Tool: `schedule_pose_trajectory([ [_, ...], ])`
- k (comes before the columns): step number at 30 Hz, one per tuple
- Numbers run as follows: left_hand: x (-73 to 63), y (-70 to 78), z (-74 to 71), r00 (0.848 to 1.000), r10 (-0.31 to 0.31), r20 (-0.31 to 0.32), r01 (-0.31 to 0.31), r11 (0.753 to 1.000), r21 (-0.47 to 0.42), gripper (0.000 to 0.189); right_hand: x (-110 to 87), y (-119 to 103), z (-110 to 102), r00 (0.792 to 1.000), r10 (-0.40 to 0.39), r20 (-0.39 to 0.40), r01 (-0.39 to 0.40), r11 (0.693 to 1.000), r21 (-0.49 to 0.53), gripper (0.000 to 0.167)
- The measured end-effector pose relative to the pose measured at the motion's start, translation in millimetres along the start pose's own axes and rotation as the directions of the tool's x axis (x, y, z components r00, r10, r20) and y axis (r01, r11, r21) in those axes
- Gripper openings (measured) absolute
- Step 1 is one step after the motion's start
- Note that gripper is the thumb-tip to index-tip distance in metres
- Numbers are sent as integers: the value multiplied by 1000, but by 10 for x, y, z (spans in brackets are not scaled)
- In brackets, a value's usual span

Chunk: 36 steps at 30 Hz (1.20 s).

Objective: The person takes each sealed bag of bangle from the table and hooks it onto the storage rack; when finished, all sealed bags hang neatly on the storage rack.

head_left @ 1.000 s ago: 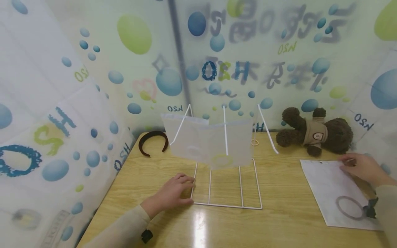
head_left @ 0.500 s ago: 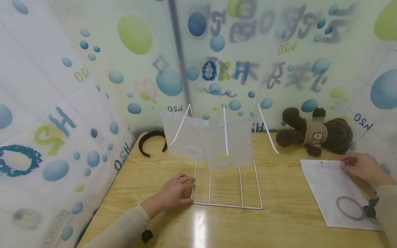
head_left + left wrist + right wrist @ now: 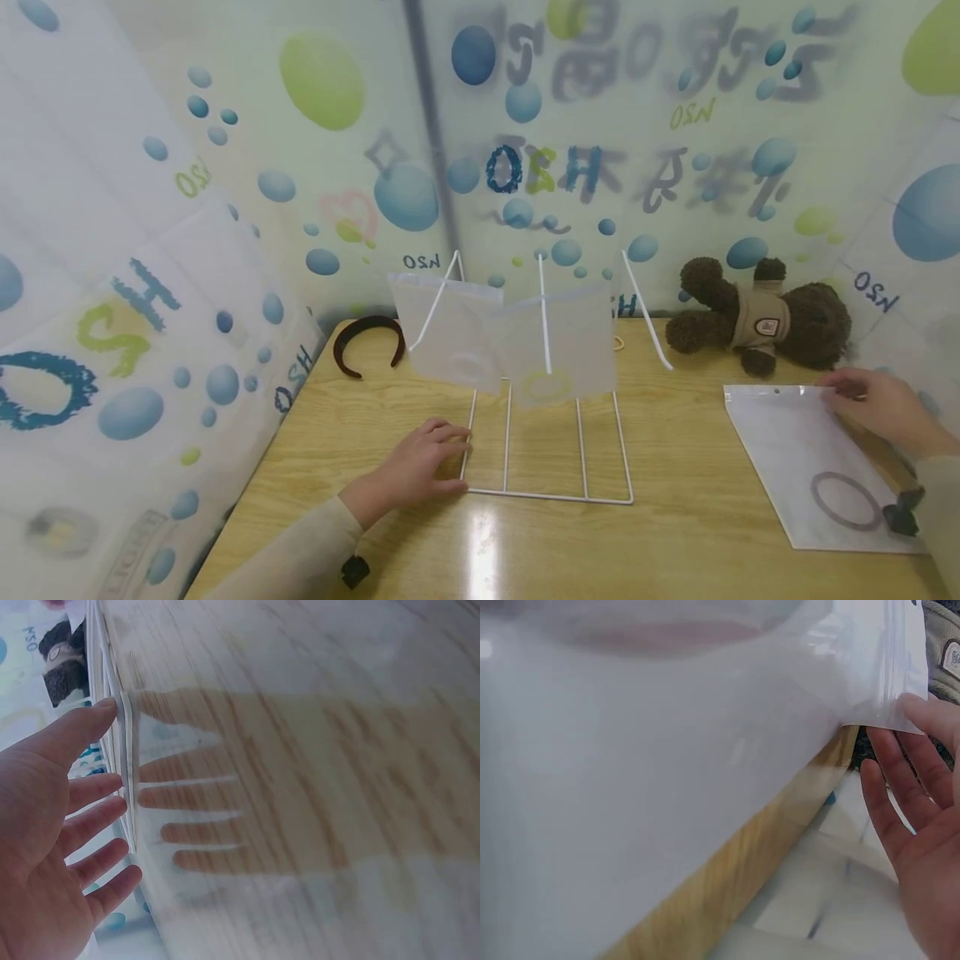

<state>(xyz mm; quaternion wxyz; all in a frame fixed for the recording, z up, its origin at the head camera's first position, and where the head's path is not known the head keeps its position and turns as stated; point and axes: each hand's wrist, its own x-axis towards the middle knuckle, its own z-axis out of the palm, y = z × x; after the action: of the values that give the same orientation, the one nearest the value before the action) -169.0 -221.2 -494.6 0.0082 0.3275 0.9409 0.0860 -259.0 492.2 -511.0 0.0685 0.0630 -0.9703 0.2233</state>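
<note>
A white wire rack (image 3: 551, 499) with upright hooks stands mid-table. From its hooks hang two translucent zip bags, a left bag (image 3: 442, 325) and a right bag (image 3: 573, 333); a pale ring shape shows in each. My left hand (image 3: 420, 467) rests at the rack's left side, thumb and fingertips against the base wire, fingers spread and fairly straight. At the table's right, a larger white zip bag (image 3: 787, 458) with a dark ring shape inside lies flat. My right hand (image 3: 922, 795) pinches that bag's top corner, thumb above and fingers beneath.
A dark brown headband (image 3: 348, 340) lies at the back left. Behind the larger bag, a brown teddy bear (image 3: 761, 321) in a beige top lies on its side. Patterned curtains (image 3: 337, 200) border the table at the back and sides.
The two hanging bags sway slightly on their hooks. Both hands keep nearly the same places, and the head view has shifted a touch.
</note>
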Motion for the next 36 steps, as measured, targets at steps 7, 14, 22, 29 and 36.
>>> schedule_pose_trajectory([
  [7,-8,1,5,1000,-7,2,7,1000,1,56,-79,-150,-58,1000,18,-21,-18,1000,-3,19],
  [14,-7,3,9,1000,-10,4,10,1000,2,55,-141,-233,-105,998,12,-58,-13,1000,-15,18],
  [22,-8,1,1,1000,-4,-2,4,1000,10,55,-228,-315,-194,997,60,-52,-59,998,11,27],
  [29,-12,-8,10,1000,-3,-2,3,1000,13,56,-295,-495,-293,995,12,-95,-10,1000,22,20],
  [36,-9,-9,14,1000,-8,3,8,1000,6,56,-357,-651,-416,995,42,-94,-42,999,10,25],
])
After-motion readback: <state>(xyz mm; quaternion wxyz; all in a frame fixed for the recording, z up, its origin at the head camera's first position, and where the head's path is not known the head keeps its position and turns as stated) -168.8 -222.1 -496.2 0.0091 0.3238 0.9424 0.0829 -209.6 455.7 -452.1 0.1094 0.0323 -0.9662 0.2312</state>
